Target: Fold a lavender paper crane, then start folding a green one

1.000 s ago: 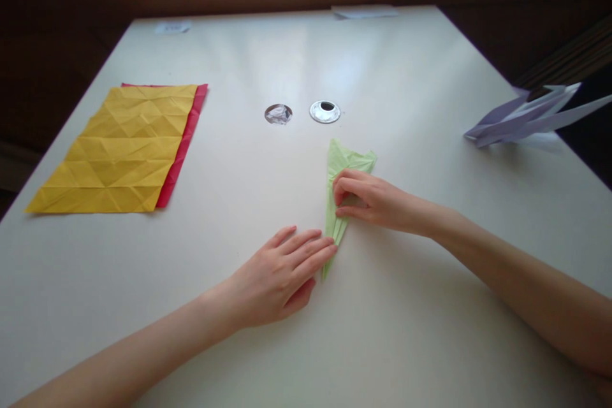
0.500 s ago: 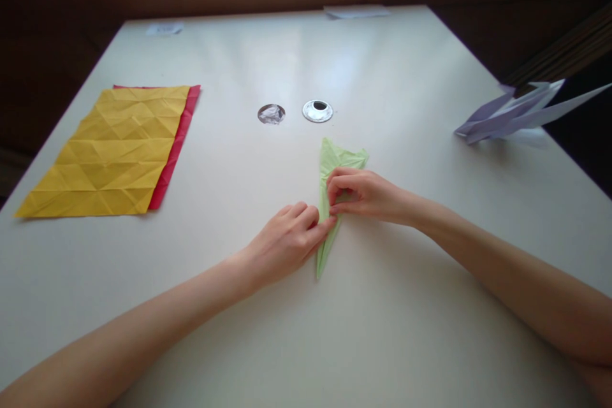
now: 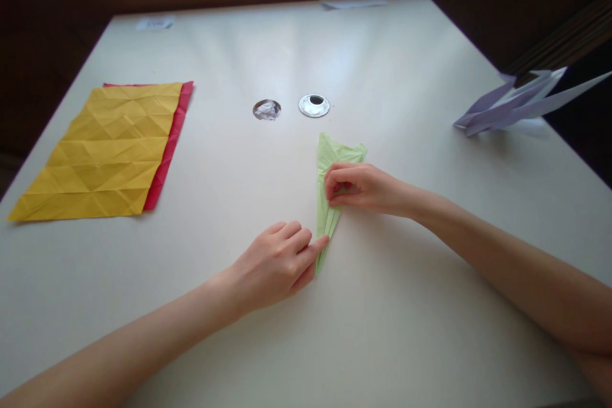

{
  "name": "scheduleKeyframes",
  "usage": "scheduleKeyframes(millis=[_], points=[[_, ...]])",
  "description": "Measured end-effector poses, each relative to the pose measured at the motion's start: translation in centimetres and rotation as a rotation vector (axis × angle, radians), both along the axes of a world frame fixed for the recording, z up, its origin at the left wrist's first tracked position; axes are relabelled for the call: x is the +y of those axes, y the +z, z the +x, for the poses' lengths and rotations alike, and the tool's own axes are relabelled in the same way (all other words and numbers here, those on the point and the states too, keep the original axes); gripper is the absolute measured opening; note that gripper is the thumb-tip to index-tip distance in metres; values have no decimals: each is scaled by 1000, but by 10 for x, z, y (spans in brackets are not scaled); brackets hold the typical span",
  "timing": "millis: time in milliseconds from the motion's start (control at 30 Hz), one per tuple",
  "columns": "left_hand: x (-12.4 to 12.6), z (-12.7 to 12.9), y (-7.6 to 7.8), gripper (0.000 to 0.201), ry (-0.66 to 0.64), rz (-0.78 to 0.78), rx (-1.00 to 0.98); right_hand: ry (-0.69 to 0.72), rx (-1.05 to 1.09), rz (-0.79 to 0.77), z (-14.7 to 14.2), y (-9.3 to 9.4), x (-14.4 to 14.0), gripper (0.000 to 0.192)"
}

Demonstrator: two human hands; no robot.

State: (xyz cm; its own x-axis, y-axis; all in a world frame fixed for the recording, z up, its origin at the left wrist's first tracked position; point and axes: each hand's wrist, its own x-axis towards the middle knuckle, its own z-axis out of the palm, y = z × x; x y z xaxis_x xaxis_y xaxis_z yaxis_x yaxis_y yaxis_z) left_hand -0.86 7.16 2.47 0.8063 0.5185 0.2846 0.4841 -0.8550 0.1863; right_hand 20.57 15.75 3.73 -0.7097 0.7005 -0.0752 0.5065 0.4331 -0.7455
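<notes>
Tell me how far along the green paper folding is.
Done: the green paper is already folded into a narrow kite shape. In hand: the left hand pins its near tip while the right hand presses its middle. Left: the yellow sheet lies flat, creased only.

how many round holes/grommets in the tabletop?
2. Both at the table's middle, side by side: the left hole with crumpled stuff inside, the silver-rimmed grommet just right of it, beyond the green folded paper.

both hands pressing green paper
</notes>
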Motion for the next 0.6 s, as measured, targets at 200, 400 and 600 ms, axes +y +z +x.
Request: scheduleKeyframes(millis=[200, 400, 600], points=[[-9, 0, 4, 16, -30, 85, 30, 4, 0, 5, 0, 0, 1, 5], [-20, -3, 5, 21, -53, 97, 33, 3, 5, -12, 0, 1, 0, 4], [-25, -5, 4, 25, -44, 89, 35, 4, 0, -16, -1, 1, 0, 4]])
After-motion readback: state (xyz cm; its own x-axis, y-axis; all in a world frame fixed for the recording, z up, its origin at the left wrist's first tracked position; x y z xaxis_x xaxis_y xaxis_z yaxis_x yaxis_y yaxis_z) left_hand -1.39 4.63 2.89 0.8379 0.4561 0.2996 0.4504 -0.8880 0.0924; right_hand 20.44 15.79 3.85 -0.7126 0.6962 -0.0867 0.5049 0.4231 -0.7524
